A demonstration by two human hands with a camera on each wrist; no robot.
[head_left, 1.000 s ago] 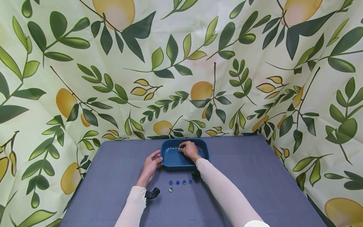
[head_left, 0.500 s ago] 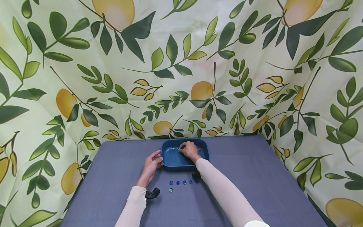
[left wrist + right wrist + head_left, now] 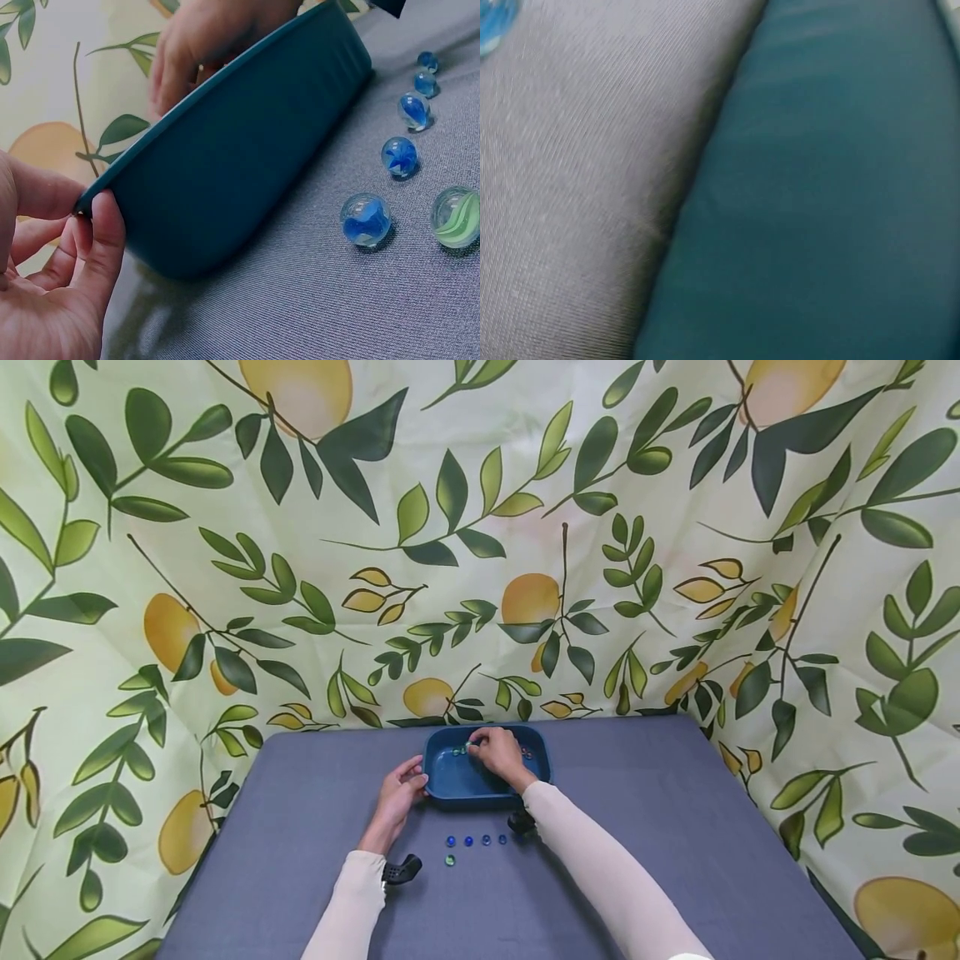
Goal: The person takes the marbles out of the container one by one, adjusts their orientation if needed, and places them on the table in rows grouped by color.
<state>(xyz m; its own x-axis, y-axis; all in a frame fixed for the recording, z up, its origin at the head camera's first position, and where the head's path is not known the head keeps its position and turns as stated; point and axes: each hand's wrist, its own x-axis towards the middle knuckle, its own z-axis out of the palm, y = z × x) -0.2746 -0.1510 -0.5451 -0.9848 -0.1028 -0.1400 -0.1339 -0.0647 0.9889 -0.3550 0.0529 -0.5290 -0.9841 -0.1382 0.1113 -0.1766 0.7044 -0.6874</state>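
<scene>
A blue plastic tub (image 3: 442,787) sits toward the back of the table. My left hand (image 3: 397,797) pinches its left rim between thumb and fingers, plainly seen in the left wrist view. My right hand (image 3: 498,753) reaches down inside the tub, with a small pale-green marble (image 3: 468,745) pinched at the fingertips. Green marbles (image 3: 457,751) lie to the left of those fingertips, and reddish marbles (image 3: 527,753) to the right of the hand, partly covered by it. In the right wrist view only the tub's outer wall (image 3: 817,187) and tablecloth fill the picture.
In front of the tub, several blue marbles (image 3: 399,156) form a row on the grey tablecloth (image 3: 315,777). One green-swirled marble (image 3: 456,217) lies nearer, below the row's left end. A fabric backdrop (image 3: 480,568) printed with fruit and leaves rises behind the table.
My right hand has shifted slightly up and to the left inside the tub, with the pale-green marble at its fingertips. My left hand keeps its hold on the rim.
</scene>
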